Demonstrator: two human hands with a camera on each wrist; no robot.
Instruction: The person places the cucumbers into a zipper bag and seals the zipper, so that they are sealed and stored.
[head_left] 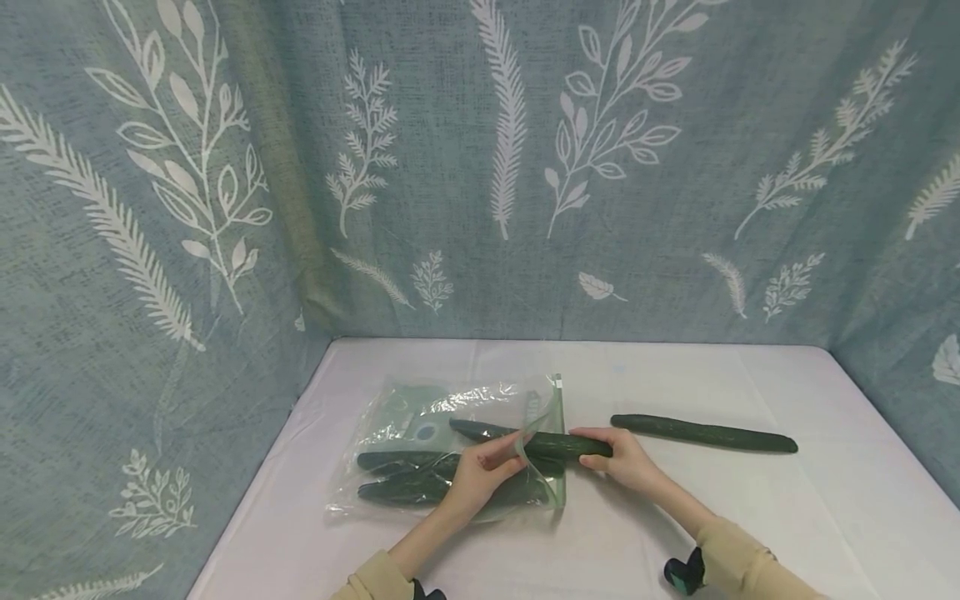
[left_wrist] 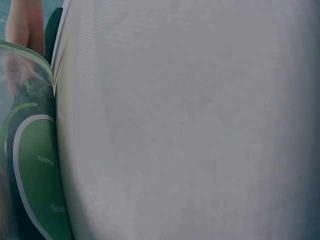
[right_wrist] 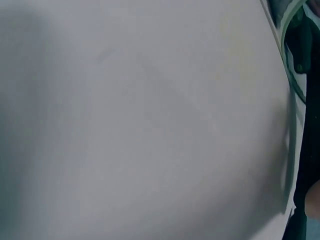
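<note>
A clear plastic bag (head_left: 442, 404) with a green edge lies on the white table, its mouth facing right. My left hand (head_left: 474, 477) pinches the upper layer of the bag at the mouth. My right hand (head_left: 621, 458) grips the right end of a cucumber (head_left: 562, 446), whose other end is inside the bag. Below it, two more cucumbers (head_left: 401, 490) lie side by side in the bag, partly hidden by my left hand. The left wrist view shows a green label (left_wrist: 40, 175) reading "name" and "time". At the right wrist view's edge, the held cucumber (right_wrist: 311, 135) appears dark.
Another cucumber (head_left: 705, 433) lies on the table to the right, beyond my right hand. The white tabletop (head_left: 675, 379) ends at a blue-green curtain (head_left: 465, 275) with white leaf prints, which hangs behind and at both sides.
</note>
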